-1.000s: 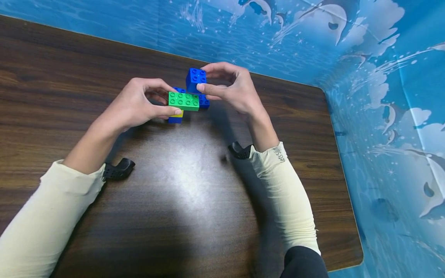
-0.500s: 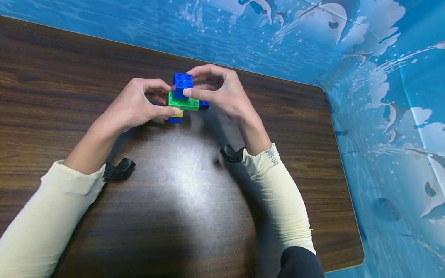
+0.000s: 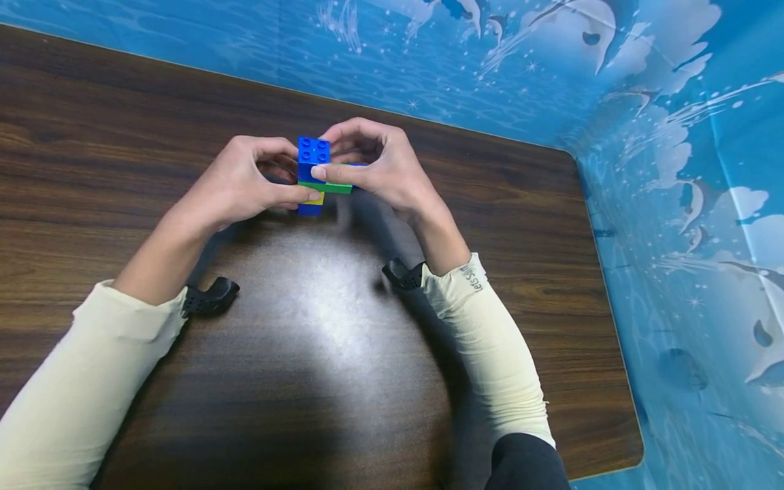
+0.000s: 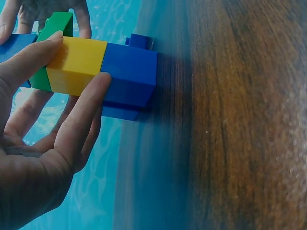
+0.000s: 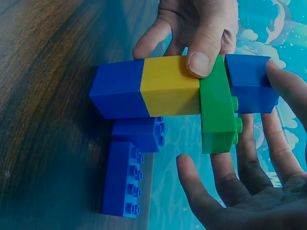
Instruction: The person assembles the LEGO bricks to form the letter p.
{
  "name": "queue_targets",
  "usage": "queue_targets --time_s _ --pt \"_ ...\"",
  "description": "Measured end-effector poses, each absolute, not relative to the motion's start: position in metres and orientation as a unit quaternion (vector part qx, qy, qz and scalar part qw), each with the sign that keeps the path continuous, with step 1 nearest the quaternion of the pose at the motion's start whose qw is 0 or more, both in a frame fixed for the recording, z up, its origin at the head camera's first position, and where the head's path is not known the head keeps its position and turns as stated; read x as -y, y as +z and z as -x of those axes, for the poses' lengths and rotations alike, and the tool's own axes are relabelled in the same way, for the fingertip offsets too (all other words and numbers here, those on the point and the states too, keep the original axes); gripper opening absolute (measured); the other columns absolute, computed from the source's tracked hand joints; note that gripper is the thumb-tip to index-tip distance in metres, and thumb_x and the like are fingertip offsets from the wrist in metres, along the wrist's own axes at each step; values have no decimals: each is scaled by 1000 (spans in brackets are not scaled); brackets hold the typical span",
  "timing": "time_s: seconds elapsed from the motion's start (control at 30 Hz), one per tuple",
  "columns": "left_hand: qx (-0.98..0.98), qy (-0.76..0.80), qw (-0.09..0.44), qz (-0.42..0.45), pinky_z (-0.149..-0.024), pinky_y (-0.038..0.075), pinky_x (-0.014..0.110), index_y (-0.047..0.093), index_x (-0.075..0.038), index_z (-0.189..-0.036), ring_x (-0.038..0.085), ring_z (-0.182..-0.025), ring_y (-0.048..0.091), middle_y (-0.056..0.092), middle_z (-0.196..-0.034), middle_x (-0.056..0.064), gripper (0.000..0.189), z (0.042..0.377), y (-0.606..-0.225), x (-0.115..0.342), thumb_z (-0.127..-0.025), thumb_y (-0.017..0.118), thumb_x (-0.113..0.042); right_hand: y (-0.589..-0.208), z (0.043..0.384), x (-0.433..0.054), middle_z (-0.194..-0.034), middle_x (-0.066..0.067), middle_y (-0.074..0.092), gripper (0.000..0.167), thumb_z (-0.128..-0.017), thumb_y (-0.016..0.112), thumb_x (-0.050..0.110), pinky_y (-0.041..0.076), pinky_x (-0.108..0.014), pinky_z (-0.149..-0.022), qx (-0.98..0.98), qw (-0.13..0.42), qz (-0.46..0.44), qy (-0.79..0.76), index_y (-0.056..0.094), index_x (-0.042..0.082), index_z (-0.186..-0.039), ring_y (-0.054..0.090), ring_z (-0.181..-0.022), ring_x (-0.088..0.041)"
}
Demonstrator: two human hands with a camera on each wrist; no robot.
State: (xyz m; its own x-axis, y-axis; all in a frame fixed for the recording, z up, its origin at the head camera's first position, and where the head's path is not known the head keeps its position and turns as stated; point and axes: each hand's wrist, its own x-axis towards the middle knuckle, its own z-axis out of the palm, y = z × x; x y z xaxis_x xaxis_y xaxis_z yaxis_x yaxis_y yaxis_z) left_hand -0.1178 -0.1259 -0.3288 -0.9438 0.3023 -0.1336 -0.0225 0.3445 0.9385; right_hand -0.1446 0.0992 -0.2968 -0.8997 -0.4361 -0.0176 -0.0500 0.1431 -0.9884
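A stack of toy building blocks stands on the table: a blue block (image 5: 116, 88) at the bottom, a yellow block (image 5: 170, 87) above it, then a longer green block (image 5: 214, 112) across the top. My left hand (image 3: 241, 182) grips the stack, thumb and fingertips at the yellow and green blocks. Between thumb and fingers, my right hand (image 3: 388, 169) pinches a square blue block (image 3: 314, 151) over the green block's left end. In the right wrist view that block sits slightly askew at the green studs. The green block's right end overhangs the yellow one.
More blue blocks lie low on the table behind the stack, including a long studded block (image 5: 116, 179) and a shorter block (image 5: 135, 133). The dark wooden table (image 3: 520, 272) meets a blue dolphin-print curtain (image 3: 380, 61) at its back and right edges.
My right hand has carried the square blue block leftward and down, from right of the green block to over its left end. My left hand has stayed in place on the stack.
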Motion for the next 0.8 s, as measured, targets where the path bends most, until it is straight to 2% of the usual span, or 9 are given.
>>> queue_targets --time_s 0.2,0.37,0.6,0.8 --pt "-812 559 145 -84 -72 66 30 73 -6 -125 15 -90 73 72 -113 13 42 119 -328 125 -89 90 -17 -297 147 -101 -107 -8 75 30 -85 89 2 62 -37 -89 -750 148 172 -621 75 4 -111 75 -99 -28" --pt "-813 558 146 -81 -72 66 29 73 -5 -127 13 -91 72 72 -117 17 40 120 -329 124 -91 87 -14 -298 149 -103 -110 -8 74 30 -84 90 2 63 -38 -88 -754 153 178 -613 75 5 -110 76 -99 -29" --pt "-815 554 150 -78 -71 66 29 73 -5 -128 10 -88 72 73 -115 15 40 120 -329 125 -92 87 -14 -298 150 -103 -119 -6 75 26 -82 93 5 63 -37 -81 -762 155 166 -606 75 10 -100 74 -95 -27" --pt "-810 561 154 -76 -71 66 29 73 -6 -127 12 -86 72 73 -109 9 42 119 -330 125 -90 89 -17 -296 150 -101 -117 -7 77 25 -80 94 4 62 -33 -74 -762 165 155 -607 76 10 -95 76 -87 -25"
